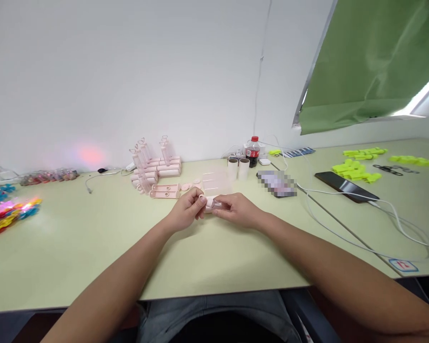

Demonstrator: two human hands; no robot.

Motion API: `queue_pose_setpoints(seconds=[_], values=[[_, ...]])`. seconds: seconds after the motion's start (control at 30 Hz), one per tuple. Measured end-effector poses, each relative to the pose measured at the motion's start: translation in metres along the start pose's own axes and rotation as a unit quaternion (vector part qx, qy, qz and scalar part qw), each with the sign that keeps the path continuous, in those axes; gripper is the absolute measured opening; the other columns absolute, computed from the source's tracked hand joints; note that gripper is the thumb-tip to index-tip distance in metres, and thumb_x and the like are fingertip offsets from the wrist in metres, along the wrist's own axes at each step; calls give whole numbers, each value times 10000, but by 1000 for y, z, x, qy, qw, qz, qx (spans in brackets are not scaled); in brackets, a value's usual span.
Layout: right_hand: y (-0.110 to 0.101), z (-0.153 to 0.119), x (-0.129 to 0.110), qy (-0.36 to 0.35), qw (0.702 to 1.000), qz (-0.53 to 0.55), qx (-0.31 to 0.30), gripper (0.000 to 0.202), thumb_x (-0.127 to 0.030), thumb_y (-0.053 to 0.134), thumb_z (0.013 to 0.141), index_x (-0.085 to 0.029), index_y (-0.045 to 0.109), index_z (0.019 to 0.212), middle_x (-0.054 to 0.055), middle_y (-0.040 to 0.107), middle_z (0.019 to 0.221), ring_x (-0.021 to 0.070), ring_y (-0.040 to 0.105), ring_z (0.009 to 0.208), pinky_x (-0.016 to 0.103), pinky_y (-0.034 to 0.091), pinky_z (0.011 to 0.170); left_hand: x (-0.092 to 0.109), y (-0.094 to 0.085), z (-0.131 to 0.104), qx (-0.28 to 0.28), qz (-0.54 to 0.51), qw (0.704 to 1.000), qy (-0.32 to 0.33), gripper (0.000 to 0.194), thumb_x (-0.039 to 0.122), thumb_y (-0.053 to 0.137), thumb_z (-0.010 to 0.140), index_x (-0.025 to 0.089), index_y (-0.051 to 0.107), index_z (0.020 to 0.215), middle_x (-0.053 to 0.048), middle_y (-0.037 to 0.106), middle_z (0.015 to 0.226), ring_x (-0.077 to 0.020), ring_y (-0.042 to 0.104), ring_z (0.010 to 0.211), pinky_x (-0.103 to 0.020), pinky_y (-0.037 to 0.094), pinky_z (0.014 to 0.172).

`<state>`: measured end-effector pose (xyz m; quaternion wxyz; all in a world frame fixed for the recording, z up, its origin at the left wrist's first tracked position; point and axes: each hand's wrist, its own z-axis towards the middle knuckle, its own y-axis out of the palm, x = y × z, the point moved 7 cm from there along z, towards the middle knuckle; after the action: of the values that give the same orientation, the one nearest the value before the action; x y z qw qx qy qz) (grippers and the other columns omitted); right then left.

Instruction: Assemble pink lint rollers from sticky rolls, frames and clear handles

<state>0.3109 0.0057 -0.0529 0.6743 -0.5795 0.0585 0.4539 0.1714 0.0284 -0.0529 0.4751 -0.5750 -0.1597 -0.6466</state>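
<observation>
Pale green counter (107,247) before a white wall: near its middle, the left hand (188,208) and right hand (238,209) each grip a small pale pink piece (210,203), with pink cases (165,190) just left.

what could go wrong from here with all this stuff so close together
The left hand might brush the small pink discs beside it out of place. The right forearm could snag the white cable looping near it. The upright clear tubes, crowded together, may topple if bumped.
</observation>
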Motion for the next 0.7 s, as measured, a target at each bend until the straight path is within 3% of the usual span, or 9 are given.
queue_pose_setpoints(seconds=[0.13,0.27,0.43,0.7], values=[[5,-1,4,12,999,-30,-29,204,-350,589,874,-196,690,961,-22,605,697,105,478,600,226,316,576,-2,1,-4,-20,21,999,-13,303,504,491,939,204,449,920,36,570,658,-110,561,577,-230,438,572],[7,-2,4,22,997,-62,-43,225,-367,578,883,-200,695,978,-7,633,725,114,504,617,231,312,583,-1,0,-8,-56,135,989,-32,315,481,413,969,210,524,1084,5,626,776,-123,595,624,-256,457,627],[9,-4,0,25,993,-94,-62,253,-383,596,876,-195,701,1010,16,659,749,130,522,639,237,299,587,8,-4,-10,-99,265,959,-29,352,491,466,941,203,653,1023,-7,655,770,-132,571,639,-248,418,611],[15,-5,-8,8,990,-100,-95,281,-415,605,864,-199,718,1002,35,680,767,142,526,627,244,296,569,16,5,-13,-129,373,919,-7,250,402,587,858,172,679,885,-25,675,746,-144,558,613,-244,347,551]])
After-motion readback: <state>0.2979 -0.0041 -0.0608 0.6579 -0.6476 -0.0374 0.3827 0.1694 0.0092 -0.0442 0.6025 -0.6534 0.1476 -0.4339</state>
